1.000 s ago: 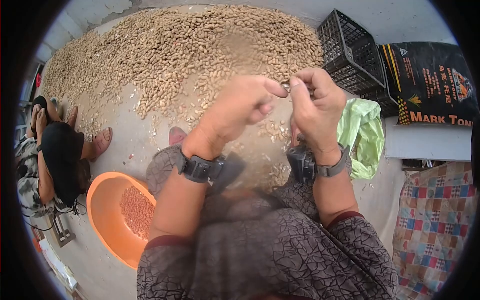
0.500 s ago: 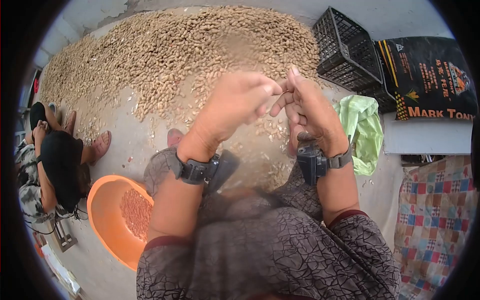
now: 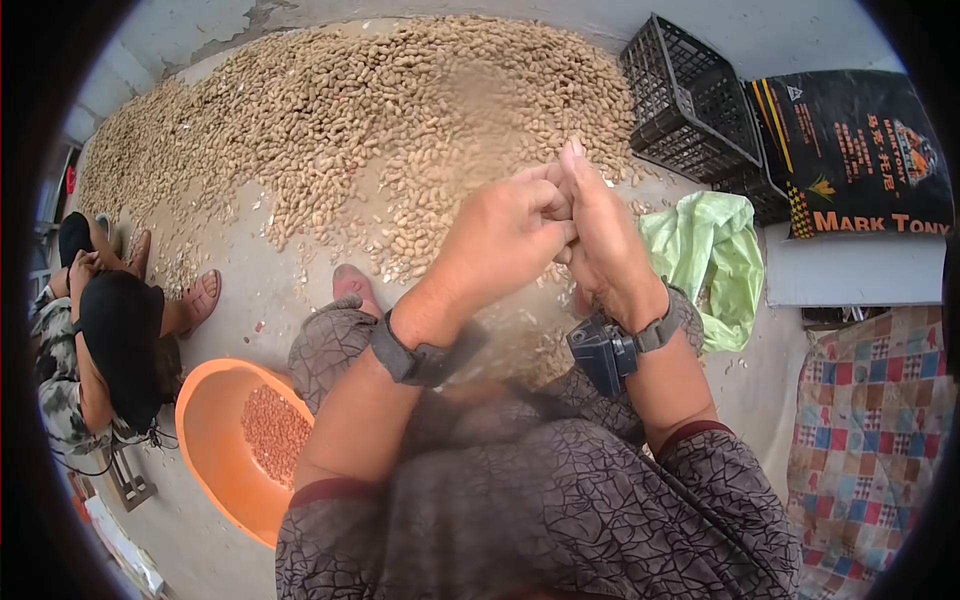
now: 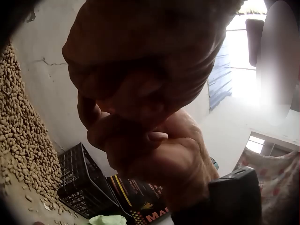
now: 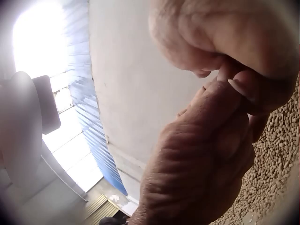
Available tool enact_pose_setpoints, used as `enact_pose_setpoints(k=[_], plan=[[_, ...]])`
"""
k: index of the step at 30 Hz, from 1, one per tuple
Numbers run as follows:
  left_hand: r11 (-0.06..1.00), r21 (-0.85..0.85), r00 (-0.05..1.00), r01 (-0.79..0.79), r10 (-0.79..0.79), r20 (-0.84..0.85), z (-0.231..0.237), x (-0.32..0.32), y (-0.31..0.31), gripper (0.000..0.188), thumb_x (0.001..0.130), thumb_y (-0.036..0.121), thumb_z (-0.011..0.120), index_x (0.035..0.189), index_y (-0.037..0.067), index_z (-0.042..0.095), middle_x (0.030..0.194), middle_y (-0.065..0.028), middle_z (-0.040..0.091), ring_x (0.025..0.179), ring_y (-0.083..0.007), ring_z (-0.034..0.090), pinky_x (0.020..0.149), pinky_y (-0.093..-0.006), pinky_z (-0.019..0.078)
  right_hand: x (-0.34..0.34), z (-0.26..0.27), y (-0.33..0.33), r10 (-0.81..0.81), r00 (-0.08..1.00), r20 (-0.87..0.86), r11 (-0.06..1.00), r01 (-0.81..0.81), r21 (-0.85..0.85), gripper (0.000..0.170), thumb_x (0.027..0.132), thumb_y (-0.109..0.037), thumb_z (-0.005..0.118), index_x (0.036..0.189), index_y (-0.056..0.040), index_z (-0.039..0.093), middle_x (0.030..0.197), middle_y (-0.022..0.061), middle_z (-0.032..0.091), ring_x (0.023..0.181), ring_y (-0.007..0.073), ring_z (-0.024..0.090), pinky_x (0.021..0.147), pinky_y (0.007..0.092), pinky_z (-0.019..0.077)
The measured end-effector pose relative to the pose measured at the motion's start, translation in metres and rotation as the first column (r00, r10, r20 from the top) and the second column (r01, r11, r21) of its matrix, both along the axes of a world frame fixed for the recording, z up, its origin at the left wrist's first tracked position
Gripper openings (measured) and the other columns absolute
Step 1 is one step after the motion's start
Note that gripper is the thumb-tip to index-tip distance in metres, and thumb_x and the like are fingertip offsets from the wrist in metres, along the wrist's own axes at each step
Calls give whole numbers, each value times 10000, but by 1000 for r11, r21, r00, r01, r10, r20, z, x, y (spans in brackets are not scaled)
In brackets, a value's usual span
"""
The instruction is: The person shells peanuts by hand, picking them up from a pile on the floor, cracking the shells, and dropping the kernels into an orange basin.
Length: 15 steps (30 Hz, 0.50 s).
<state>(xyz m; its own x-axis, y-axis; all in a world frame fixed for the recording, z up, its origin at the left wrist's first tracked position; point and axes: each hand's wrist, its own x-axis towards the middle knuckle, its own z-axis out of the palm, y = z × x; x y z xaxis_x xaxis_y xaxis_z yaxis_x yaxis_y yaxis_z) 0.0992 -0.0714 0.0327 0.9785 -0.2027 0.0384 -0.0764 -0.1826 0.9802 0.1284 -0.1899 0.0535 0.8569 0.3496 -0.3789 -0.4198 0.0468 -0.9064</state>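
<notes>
Above the lap, the left hand [image 3: 497,240] meets the right hand [image 3: 612,240], its bent fingers against the right palm and fingers. The right thumb points up, beside the left fingertips. From the left wrist, the left hand [image 4: 145,51] looms dark above the right hand [image 4: 164,154], whose fingers are bent. In the right wrist view the left hand [image 5: 192,154] reaches up to the right hand [image 5: 229,37], and their fingertips touch. Whether something small lies between the fingers is hidden. Beyond them spreads a pile of unshelled peanuts [image 3: 330,110].
An orange basin [image 3: 215,440] with reddish kernels [image 3: 272,430] stands at the left, near a seated person [image 3: 120,330]. Black crates [image 3: 690,110], a green bag [image 3: 715,260] and a black printed sack [image 3: 860,150] are at the right. Shell bits litter the floor.
The left hand has moved right and slightly down, and the hands have come closer together. The right hand's spread fingers have drawn in, with its palm turned toward the left hand.
</notes>
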Motion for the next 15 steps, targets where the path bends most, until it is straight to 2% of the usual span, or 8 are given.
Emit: enact_pose_setpoints(k=[1,3,6,7,9,11,12,15], plan=[[1000,0,1000,-2,2,1,1,0,0,114,808,48,610,858,-50,639,969,-79,633,712,-84,595,613,-221,484,2,-4,-2,36,999,13,998,-36,51,588,957,-492,258,921,15,553,783,97,583,634,115,513,507,221,413],[959,-279,996,-55,34,-79,4,-1,-3,116,789,48,559,723,-46,578,746,-57,616,656,-109,589,582,-248,457,4,-3,-7,71,997,29,992,-74,102,590,958,-491,253,920,15,555,774,89,584,617,108,508,501,222,412],[878,-462,985,-127,56,-165,0,4,4,182,857,92,530,725,-24,577,683,-25,580,587,-74,540,527,-228,434,7,8,-13,149,984,97,985,-157,78,557,949,-484,307,912,11,560,753,66,590,612,99,524,500,212,416],[879,-458,985,-128,60,-161,2,4,8,182,857,92,530,725,-24,577,683,-25,580,587,-74,540,527,-228,434,7,10,-15,136,981,141,987,-147,68,507,935,-456,373,921,13,569,757,59,599,626,98,539,507,207,420],[772,-623,973,-127,-25,-229,6,4,14,210,934,175,489,919,-7,592,670,-8,568,465,-29,418,415,-161,336,5,17,-17,125,974,189,988,-139,63,462,921,-427,439,930,14,577,762,52,609,640,98,553,513,202,424],[738,-657,969,-157,-13,-246,10,2,11,223,940,204,484,927,4,583,640,1,549,445,-25,386,394,-156,302,1,26,-18,167,925,342,982,-127,-137,361,874,-334,558,950,17,593,771,45,626,670,97,576,531,190,433],[698,-691,963,-188,-6,-268,11,2,9,238,947,234,478,935,16,574,610,10,530,426,-22,354,374,-150,268,2,25,-19,145,931,334,988,-121,-92,269,853,-219,599,969,23,598,773,39,632,668,85,574,542,188,440],[644,-742,960,-184,-44,-276,11,1,7,244,950,230,466,968,5,559,631,-5,546,425,-22,361,377,-150,271,0,28,-17,113,927,358,990,-75,-119,219,847,-151,600,970,30,595,755,31,627,670,78,575,551,190,447]])
